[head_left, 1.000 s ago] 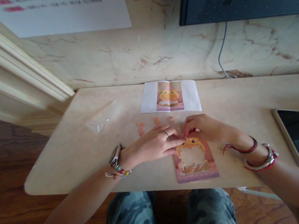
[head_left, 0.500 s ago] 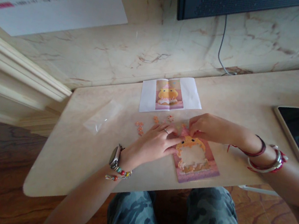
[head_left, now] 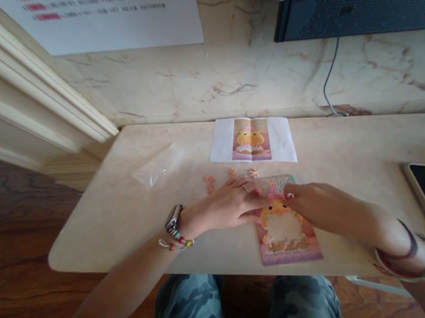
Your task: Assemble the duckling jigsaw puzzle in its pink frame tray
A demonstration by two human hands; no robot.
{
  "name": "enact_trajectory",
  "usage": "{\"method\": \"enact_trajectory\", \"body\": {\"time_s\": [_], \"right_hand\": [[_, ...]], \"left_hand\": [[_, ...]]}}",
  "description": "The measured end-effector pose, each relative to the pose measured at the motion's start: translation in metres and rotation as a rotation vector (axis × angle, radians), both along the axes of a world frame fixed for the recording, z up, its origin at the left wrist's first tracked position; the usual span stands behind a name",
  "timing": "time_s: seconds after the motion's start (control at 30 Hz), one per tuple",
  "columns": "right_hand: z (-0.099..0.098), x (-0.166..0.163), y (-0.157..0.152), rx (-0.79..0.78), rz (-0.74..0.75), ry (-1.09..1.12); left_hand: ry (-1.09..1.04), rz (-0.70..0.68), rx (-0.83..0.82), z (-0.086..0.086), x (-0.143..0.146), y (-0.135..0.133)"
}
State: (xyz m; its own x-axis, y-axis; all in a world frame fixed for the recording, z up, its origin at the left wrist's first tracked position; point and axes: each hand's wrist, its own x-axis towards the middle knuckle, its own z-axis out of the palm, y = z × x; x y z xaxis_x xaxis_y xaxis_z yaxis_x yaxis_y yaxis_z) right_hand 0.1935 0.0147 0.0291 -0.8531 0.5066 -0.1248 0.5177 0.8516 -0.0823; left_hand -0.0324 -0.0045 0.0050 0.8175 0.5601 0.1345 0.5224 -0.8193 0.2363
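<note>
got a part-built jigsaw puzzle (head_left: 290,258) flat on the table (head_left: 116,219), just beyond the camouflage trousers (head_left: 197,308); runs lengthwise from close to the front table edge back toward the wall (head_left: 192,85) — with a slight lean left at the far end; shows a big ragged gap in the middle, just on the near side of the yellow face's dark eyes;

see the left hand (head_left: 236,201) in from the left, fingers and thumb apart, fingertips over the left border, level with the face; see the right hand (head_left: 307,199) in from the right, fingers bunched over the upper right part, tips right above the face — can't tell about a piece pinched in there, too well hidden by the knuckles;

worth noting: gap toward the person from both sets of fingertips, too close to call for nearer hand; not so with the loose pieces (head_left: 209,182), in small clusters out past the left hand, so way nearer to that one and across it from the right; beyond those, next to the wall, find a creased printed sheet (head_left: 221,144) with a similar yellow figure
</note>
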Motion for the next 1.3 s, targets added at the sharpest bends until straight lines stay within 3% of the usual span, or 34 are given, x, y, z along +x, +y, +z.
{"method": "enact_trajectory", "body": {"time_s": [0.13, 0.27, 0.53, 0.77, 1.07, 1.3], "right_hand": [[0.01, 0.005, 0.023, -0.104, -0.008, 0.238], [0.01, 0.0, 0.036, -0.173, -0.035, 0.339], [0.015, -0.063, 0.036, -0.308, 0.125, 0.229], [0.0, -0.121, 0.048, -0.139, 0.144, 0.074], [-0.011, -0.148, 0.06, -0.121, 0.064, 0.092], [-0.004, -0.137, 0.056, -0.148, 0.029, 0.109]], "left_hand": [[-0.199, 0.054, -0.024, 0.012, -0.02, 0.011], [-0.223, 0.23, -0.017, 0.016, -0.045, 0.023], [-0.122, 0.379, -0.257, 0.02, -0.071, 0.028], [0.036, 0.583, -0.268, 0.026, -0.089, 0.026], [0.037, 0.607, -0.212, 0.017, -0.093, 0.025], [0.047, 0.57, -0.196, 0.018, -0.09, 0.026]]}}
